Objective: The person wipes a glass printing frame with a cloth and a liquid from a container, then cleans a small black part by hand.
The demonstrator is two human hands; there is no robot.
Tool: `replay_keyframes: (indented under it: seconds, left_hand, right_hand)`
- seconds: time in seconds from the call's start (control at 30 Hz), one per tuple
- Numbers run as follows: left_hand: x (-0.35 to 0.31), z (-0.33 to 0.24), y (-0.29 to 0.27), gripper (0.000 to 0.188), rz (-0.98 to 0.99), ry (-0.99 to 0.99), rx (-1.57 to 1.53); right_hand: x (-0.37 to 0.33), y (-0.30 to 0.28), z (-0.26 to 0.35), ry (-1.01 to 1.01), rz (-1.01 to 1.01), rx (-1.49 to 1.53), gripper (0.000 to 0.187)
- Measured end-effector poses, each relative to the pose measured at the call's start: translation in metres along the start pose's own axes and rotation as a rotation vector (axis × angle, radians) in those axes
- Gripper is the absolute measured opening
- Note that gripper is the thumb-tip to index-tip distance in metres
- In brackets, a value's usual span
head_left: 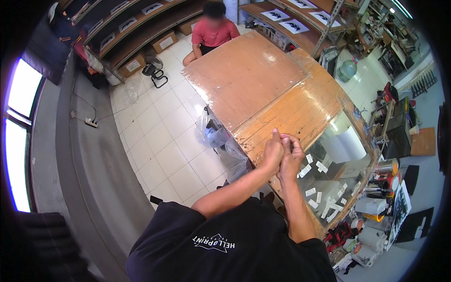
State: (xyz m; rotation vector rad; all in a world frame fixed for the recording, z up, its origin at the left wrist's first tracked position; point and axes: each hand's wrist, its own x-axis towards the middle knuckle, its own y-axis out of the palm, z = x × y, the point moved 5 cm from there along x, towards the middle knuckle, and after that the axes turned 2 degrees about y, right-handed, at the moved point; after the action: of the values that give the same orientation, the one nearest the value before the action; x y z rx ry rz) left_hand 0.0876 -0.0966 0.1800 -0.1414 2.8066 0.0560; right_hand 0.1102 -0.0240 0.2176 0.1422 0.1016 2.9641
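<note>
My left hand (273, 153) and my right hand (291, 156) are pressed together above the near part of a wooden table (277, 113). Both have curled fingers, and the left thumb points up and away from me. Whether anything small is pinched between them is hidden. Just right of my right hand, a glass panel (345, 170) is set into the tabletop. Several small white slips (310, 191) lie scattered at the panel, beside a larger curled white sheet (345, 146).
A person in a red shirt (213, 34) sits beyond the table's far left corner. Clear plastic bags (216, 136) hang at its left edge. Cans and bottles (383, 183) crowd the right side. Shelves (136, 28) with printed sheets stand behind; a black floor lamp (155, 73) rests on tiles.
</note>
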Motion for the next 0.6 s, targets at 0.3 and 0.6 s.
replay_keyframes:
  seconds: [0.3, 0.6]
  left_hand:
    - [-0.043, -0.08, -0.017, 0.053, -0.373, 0.617, 0.191]
    - [0.027, -0.055, -0.051, 0.026, -0.029, -0.188, -1.018]
  right_hand:
    - [0.016, 0.032, 0.005, 0.526, 0.353, 1.053, 0.066]
    - [0.01, 0.05, 0.041, 0.294, 0.367, 1.319, 0.098]
